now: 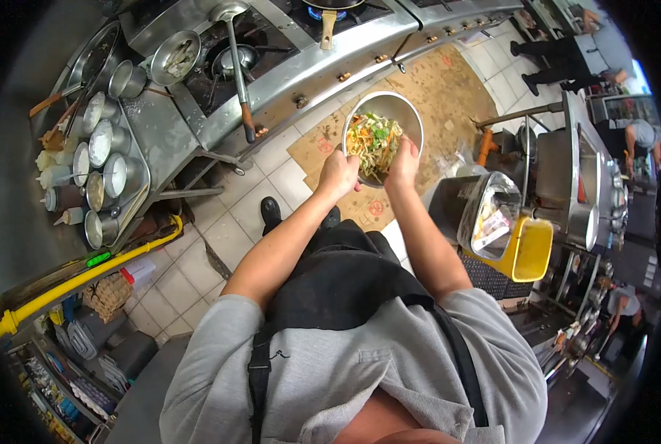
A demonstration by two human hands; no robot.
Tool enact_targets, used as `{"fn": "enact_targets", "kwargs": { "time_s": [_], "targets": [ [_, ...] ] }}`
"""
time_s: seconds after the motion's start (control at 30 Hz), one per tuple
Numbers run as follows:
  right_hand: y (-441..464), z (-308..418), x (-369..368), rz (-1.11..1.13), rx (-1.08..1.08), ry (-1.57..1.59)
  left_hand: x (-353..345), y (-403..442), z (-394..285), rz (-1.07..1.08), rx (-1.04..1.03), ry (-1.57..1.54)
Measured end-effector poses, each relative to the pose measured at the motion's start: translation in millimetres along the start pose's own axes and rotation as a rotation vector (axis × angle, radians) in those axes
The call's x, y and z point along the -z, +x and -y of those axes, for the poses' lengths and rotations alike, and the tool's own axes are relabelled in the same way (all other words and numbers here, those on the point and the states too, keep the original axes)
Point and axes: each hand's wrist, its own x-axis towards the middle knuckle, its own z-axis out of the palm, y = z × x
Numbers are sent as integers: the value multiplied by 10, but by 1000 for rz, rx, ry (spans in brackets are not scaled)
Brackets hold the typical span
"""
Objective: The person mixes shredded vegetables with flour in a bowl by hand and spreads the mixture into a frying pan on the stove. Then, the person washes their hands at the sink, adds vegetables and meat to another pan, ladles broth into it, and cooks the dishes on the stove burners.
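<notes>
Both arms reach forward, holding a steel mixing bowl (406, 106) out in front of my apron. Inside it lies a tangle of shredded vegetables (375, 140) with green leaves and orange strips. My left hand (339, 175) grips the near left side of the rim, thumb toward the inside. On the right side, my right hand (403, 164) is closed on the rim, its thumb also inward. The fingers under the bowl are mostly hidden. Brown cardboard (449, 111) covers the floor beneath.
Ahead runs a stove (323, 74) with a pan (329, 22) over a blue flame and a long-handled ladle (238, 74). Metal containers (108, 140) crowd the left counter. At right stand a lined trash bin (490, 214) and a yellow bucket (532, 248). Other people work at far right.
</notes>
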Motion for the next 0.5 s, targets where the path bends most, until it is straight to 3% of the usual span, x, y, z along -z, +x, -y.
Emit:
{"fn": "enact_targets", "kwargs": {
  "time_s": [0.07,0.1,0.17,0.23,0.3,0.33,0.37,0.43,0.5],
  "targets": [
    [-82,30,-70,-48,-303,585,72,-101,-33,88,-61,86],
    [-65,-1,-609,-9,-341,704,561,32,-88,37,-78,205],
    [200,99,-463,314,-398,661,521,77,-48,129,1,306],
    [303,309,-470,492,-374,433,504,31,-134,113,-7,248],
    [342,597,-401,839,-178,94,511,37,-269,114,-20,264],
    [283,854,-356,921,-59,-220,523,130,-236,121,-7,231],
    [255,1014,-330,1023,-107,-443,542,194,-216,122,-8,232],
    [150,1143,-231,1023,594,-966,570,275,-254,128,-28,18],
    [-79,1243,-165,937,682,-1064,566,280,-319,135,-33,-45]
  ]
}}
